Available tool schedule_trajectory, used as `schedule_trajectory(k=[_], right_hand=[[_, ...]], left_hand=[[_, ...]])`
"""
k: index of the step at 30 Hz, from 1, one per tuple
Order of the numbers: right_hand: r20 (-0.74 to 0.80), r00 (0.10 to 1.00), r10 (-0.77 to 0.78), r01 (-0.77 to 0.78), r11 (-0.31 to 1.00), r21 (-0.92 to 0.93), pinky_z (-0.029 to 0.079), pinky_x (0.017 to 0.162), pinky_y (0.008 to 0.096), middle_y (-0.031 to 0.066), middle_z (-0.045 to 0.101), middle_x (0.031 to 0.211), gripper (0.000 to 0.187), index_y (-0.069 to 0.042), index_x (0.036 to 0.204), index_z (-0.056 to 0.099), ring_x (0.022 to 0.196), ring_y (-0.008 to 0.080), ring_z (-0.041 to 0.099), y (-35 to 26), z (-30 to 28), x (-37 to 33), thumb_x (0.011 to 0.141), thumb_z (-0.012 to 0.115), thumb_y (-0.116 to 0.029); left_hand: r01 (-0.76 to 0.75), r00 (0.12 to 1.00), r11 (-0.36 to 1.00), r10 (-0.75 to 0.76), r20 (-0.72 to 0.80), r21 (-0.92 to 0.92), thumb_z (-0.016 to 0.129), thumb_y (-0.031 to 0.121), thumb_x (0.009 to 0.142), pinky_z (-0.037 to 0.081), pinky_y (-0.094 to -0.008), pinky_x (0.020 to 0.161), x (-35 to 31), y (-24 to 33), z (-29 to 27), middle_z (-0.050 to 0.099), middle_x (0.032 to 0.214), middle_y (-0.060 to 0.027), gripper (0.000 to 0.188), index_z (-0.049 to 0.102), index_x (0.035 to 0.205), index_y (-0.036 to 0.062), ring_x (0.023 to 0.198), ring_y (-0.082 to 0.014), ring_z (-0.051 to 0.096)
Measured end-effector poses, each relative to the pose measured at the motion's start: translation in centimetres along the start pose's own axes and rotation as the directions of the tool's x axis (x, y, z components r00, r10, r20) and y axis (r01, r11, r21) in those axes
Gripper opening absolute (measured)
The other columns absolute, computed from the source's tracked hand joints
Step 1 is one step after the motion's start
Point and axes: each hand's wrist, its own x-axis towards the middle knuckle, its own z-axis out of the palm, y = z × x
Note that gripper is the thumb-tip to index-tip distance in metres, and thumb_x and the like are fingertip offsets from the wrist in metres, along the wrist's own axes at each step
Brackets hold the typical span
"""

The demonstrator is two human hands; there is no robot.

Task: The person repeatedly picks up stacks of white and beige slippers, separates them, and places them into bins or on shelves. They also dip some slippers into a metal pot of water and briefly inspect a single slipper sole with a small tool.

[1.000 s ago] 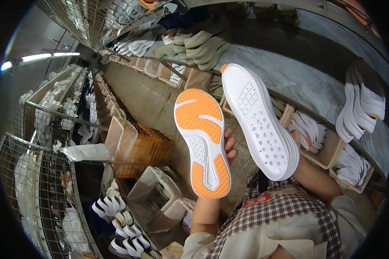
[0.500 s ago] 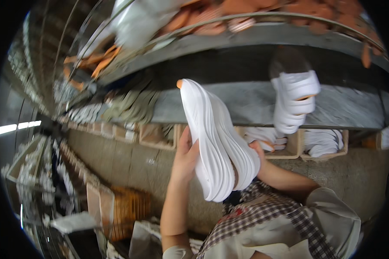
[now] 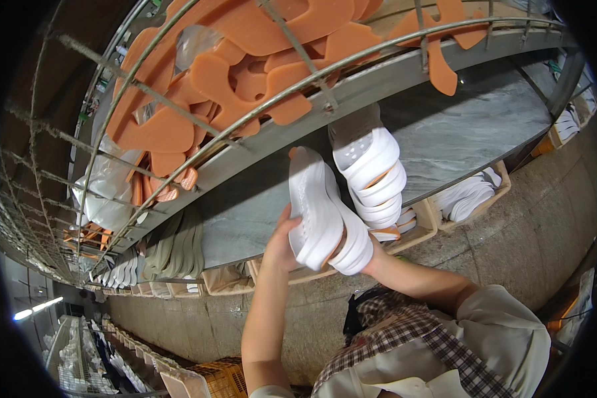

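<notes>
A nested stack of white shoe soles [image 3: 322, 222], with an orange bit at its far tip, is held between my two hands in front of the marbled grey worktop. My left hand [image 3: 284, 240] wraps its left side, thumb on the edge. My right hand [image 3: 376, 260] grips the near right end; most of its fingers are hidden behind the soles. Just right of the held soles, a second stack of white soles [image 3: 376, 176] lies on the worktop [image 3: 438, 149]. Small holes and orange parts show on it.
Above the worktop runs a wire rack [image 3: 325, 89] heaped with orange foot-shaped pieces [image 3: 245, 79]. Olive-coloured soles [image 3: 176, 249] lie farther left. Below the front edge stand bins, one holding white soles [image 3: 467, 196]. An orange crate [image 3: 222, 378] stands at lower left.
The view has turned, bringing more of the rack into sight. The held soles have come close beside the stack on the worktop and have tilted in my hands. Both hands keep hold.
</notes>
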Motion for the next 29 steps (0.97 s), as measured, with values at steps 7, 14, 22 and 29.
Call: schedule_trajectory(k=[7,14,22,29], right_hand=[[-0.037,0.996,-0.083,0.085,0.996,0.036,0.038,0.102,0.0457,0.0111,0.054,0.127,0.046,-0.005,0.131,0.042,0.118,0.0307,0.051,-1.4,-1.8,2.0,0.098,0.024,-0.031],[-0.449,0.890,-0.075,0.027,0.993,-0.112,0.050,0.073,0.0316,0.0051,0.061,0.090,0.018,-0.009,0.096,0.056,0.080,0.0175,0.059,3.3,-6.0,0.6,0.092,0.041,-0.017],[0.004,0.995,0.095,-0.066,0.719,-0.692,0.043,0.056,0.0277,0.0001,0.058,0.076,0.007,-0.012,0.084,0.056,0.066,0.0117,0.054,16.7,0.2,8.1,0.087,0.054,-0.018],[0.322,0.740,-0.590,0.483,0.133,-0.866,0.045,0.063,0.0270,0.0030,0.059,0.076,0.008,-0.009,0.090,0.054,0.066,0.0125,0.053,18.1,11.0,26.0,0.086,0.052,-0.015]], left_hand=[[-0.067,0.996,0.991,0.073,0.045,-0.120,0.047,0.048,0.092,0.036,-0.0428,0.102,3.3,-0.3,0.3,0.048,0.131,-0.0184,0.071,0.023,0.142,0.0026,0.122,-0.0287,0.046],[-0.324,0.894,0.923,0.370,-0.254,0.206,0.054,0.029,0.093,0.039,-0.0397,0.098,-6.2,-8.9,-8.8,0.046,0.132,-0.0169,0.056,0.030,0.137,0.0041,0.121,-0.0266,0.047],[-0.241,0.653,0.968,0.105,-0.750,-0.074,0.055,0.012,0.090,0.049,-0.0251,0.065,-24.7,-19.4,-22.0,0.063,0.093,-0.0049,0.016,0.055,0.105,0.0071,0.080,-0.0143,0.062],[-0.307,0.548,0.909,-0.073,-0.833,-0.281,0.059,0.014,0.089,0.051,-0.0308,0.058,-31.2,-26.8,-30.2,0.063,0.088,-0.0045,0.013,0.055,0.100,0.0101,0.073,-0.0174,0.062]])
